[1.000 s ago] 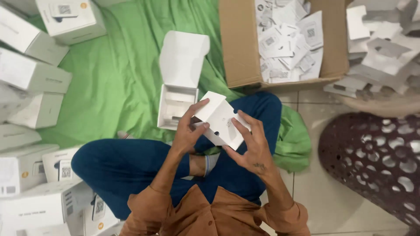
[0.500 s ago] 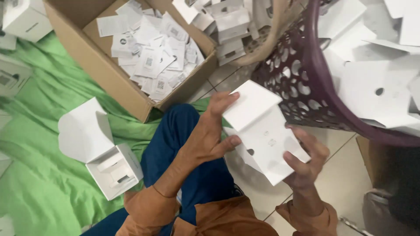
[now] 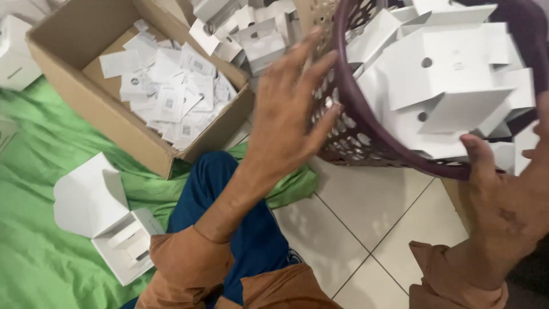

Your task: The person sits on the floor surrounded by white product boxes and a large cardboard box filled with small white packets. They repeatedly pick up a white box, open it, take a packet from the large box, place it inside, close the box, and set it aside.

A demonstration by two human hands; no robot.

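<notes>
My left hand (image 3: 291, 109) is open with its fingers spread, held against the perforated side of a purple plastic basket (image 3: 354, 140). My right hand (image 3: 506, 197) is lower right, empty, with its thumb up at the basket's near rim. The other fingers run off the frame edge. The basket is heaped with white folded cardboard boxes (image 3: 452, 74). Neither hand holds a box.
A brown carton (image 3: 103, 117) of white paper slips (image 3: 166, 97) stands upper left on a green cloth (image 3: 34, 189). An open white box (image 3: 114, 229) lies on the cloth at lower left. More white boxes (image 3: 251, 34) pile behind the carton. My blue-trousered knee (image 3: 251, 229) rests beside pale floor tiles (image 3: 366, 212).
The white box that both hands held is gone from them, and both hands are now open at the basket. The view has swung right, towards the basket.
</notes>
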